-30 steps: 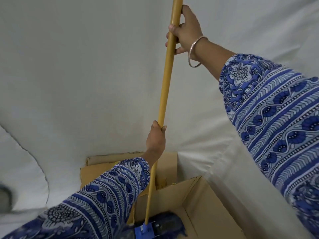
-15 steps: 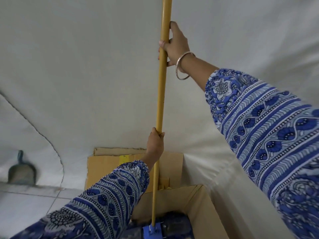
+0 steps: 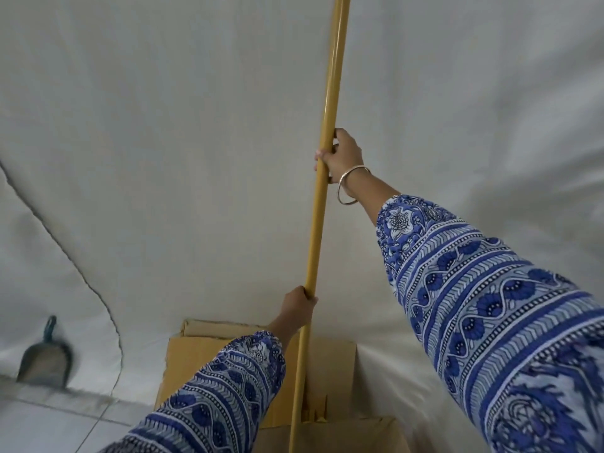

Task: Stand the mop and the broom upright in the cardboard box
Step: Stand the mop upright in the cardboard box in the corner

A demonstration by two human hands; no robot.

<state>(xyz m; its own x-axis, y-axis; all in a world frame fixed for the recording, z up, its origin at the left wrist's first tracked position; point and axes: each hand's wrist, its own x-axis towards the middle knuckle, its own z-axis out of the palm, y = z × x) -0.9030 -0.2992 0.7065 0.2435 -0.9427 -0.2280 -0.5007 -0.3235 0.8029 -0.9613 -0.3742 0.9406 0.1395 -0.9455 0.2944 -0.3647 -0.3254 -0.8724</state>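
A long yellow pole (image 3: 321, 204) stands almost upright in front of the white cloth, and its lower end drops into the open cardboard box (image 3: 353, 436) at the bottom edge. Its head is out of view below the frame, so I cannot tell whether it is the mop or the broom. My right hand (image 3: 343, 156) grips the pole high up, with a bangle on the wrist. My left hand (image 3: 295, 310) grips it lower down, just above the box's raised back flap (image 3: 333, 371). No second long-handled tool is in view.
A dark dustpan (image 3: 45, 359) leans against the white cloth backdrop (image 3: 163, 158) at the lower left, above a strip of tiled floor (image 3: 39, 423). The cloth also hangs down along the right side of the box.
The pole has swung from tilted to nearly upright. Both hands sit lower in view, the right one closer to the left. The blue clamp and dark head have dropped out of view.
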